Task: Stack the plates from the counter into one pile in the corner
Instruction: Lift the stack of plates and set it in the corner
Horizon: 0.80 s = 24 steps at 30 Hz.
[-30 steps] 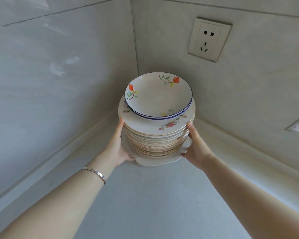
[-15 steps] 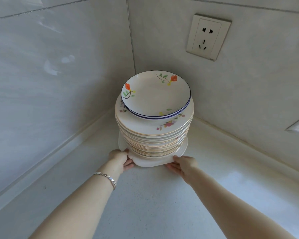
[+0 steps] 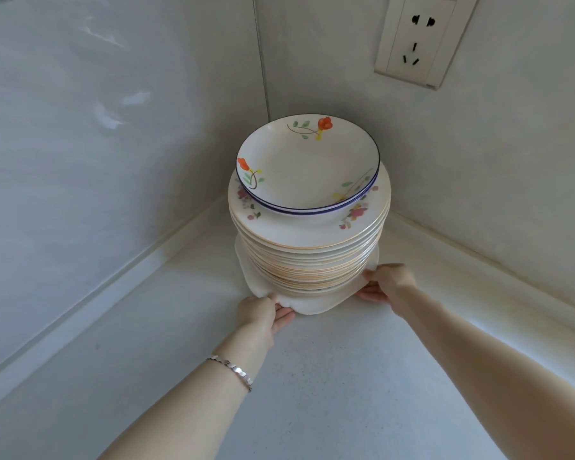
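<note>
- Tall pile of cream floral ceramic plates (image 3: pixel 307 250) stands upright in the wall corner, on the pale speckled counter (image 3: pixel 329 376), atop a wide white wavy-edged base plate (image 3: pixel 309 302).
- Left hand (image 3: pixel 261 313) pinches the base plate's near-left rim; right hand (image 3: pixel 387 282) pinches its near-right rim.
- Pile lies directly ahead of both hands, corner beyond; both equally near.
- Likely next: push straight back, low and even.

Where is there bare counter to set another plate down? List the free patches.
Bare counter lies in front of the plate pile, between both forearms. Another strip runs left of it, along the left wall. It is crowded at the pile's base, where the left hand and right hand grip.
</note>
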### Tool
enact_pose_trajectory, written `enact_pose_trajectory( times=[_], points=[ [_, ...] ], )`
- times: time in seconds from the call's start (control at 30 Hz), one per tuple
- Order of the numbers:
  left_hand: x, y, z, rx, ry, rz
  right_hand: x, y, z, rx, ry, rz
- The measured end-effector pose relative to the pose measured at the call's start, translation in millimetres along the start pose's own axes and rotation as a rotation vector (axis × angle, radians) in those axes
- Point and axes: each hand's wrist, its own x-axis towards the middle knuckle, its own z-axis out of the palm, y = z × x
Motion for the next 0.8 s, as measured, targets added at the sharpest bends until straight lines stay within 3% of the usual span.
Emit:
enact_pose_trajectory(
  times=[0.33,0.57,0.8],
  points=[
    [-1.1,-7.0,12.2,-0.106,-0.017,-0.049,21.5,-22.3,-3.5,0.009,-0.011,-0.057],
    [-7.5,-7.4,25.2,-0.182,0.011,-0.063,19.7,-10.7,7.6,0.117,0.106,-0.149],
    [-3.6,-9.8,23.8,-0.228,0.003,-0.077,4.0,7.3,18.4,0.054,0.022,-0.079]
  ],
)
